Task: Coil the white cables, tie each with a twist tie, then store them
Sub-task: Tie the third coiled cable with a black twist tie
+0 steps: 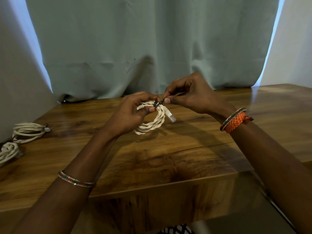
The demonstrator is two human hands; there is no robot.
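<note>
A coiled white cable [152, 124] hangs above the wooden table [168, 157], near its middle. My left hand [133, 112] grips the top of the coil. A black twist tie [157, 103] wraps the coil there. My right hand [190, 95] pinches the free end of that tie between thumb and fingertips. One clear plug [170, 116] of the cable dangles to the right of the coil, and a white plug boot [140, 106] sticks out at the left.
Two more coiled white cables lie at the table's left edge: one tied with a dark tie [28, 131], another [8, 152] partly cut off by the frame. A grey-green curtain [152, 48] hangs behind the table. The table's front edge runs below my forearms.
</note>
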